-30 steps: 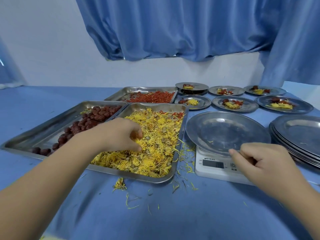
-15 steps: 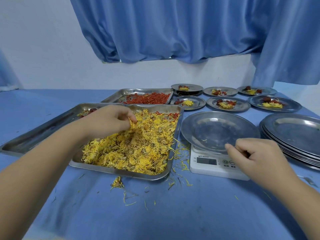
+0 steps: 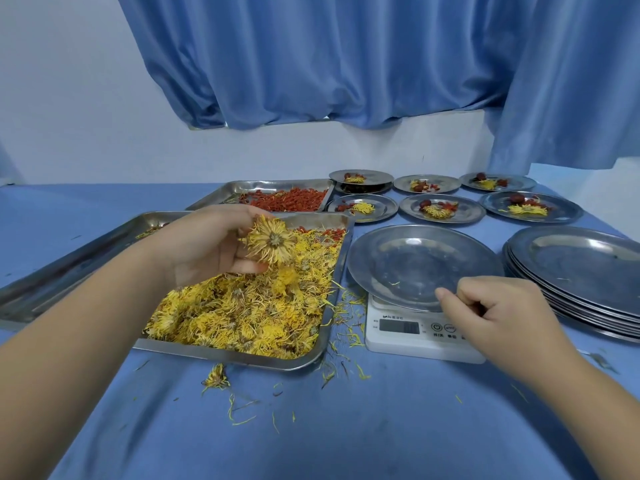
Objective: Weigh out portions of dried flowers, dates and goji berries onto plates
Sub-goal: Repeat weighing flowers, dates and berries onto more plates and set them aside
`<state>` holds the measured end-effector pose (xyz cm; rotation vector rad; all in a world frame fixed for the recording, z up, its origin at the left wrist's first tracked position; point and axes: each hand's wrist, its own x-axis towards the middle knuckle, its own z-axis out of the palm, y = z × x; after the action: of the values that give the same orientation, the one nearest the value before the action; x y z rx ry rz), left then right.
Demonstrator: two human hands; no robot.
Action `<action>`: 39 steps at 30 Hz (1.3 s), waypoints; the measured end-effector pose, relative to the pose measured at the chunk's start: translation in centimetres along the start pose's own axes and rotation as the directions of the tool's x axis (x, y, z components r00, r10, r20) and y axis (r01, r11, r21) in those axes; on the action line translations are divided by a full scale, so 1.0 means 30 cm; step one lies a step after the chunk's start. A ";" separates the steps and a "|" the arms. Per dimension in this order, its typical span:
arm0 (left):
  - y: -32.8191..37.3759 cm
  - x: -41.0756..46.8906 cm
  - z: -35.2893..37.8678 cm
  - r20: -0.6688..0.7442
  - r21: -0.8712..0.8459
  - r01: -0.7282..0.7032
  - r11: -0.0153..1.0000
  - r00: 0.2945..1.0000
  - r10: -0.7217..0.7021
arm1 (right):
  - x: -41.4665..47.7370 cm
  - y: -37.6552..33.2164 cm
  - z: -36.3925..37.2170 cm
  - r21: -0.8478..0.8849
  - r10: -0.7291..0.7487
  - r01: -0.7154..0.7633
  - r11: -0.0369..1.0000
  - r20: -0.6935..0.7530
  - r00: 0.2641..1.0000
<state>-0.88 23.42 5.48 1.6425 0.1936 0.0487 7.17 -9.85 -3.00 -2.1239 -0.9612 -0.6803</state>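
My left hand (image 3: 207, 251) grips one dried flower (image 3: 273, 241) above flower tray (image 3: 225, 356). Empty plate (image 3: 415, 258) on scale (image 3: 398, 341), tray's 3 o'clock. My right hand (image 3: 502, 313) at plate's 5 o'clock, fingers curled in, nothing held.

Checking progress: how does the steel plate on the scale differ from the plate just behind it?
The round steel plate on the white scale holds only stray petals; the round steel plate behind it holds yellow flower, a date and goji berries. The first rests on the scale, the second on blue cloth. Both are shiny.
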 end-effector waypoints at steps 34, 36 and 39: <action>0.010 0.396 0.611 0.203 0.687 -0.120 0.716 0.979 -0.031 | 0.029 0.069 -0.044 0.010 0.069 -0.068 0.998 -0.120 0.990; 0.010 0.411 0.596 0.200 0.773 -0.166 0.613 0.980 0.013 | 0.030 0.068 -0.046 0.002 0.056 -0.056 0.998 -0.119 0.991; 0.008 0.423 0.555 0.200 0.856 -0.203 0.476 0.978 0.057 | 0.030 0.065 -0.048 0.011 0.050 -0.049 0.999 -0.126 0.991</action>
<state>14.09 8.96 3.25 2.7081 -0.0542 -0.0737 8.98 -11.51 -2.24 -2.0643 -0.8391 -0.7750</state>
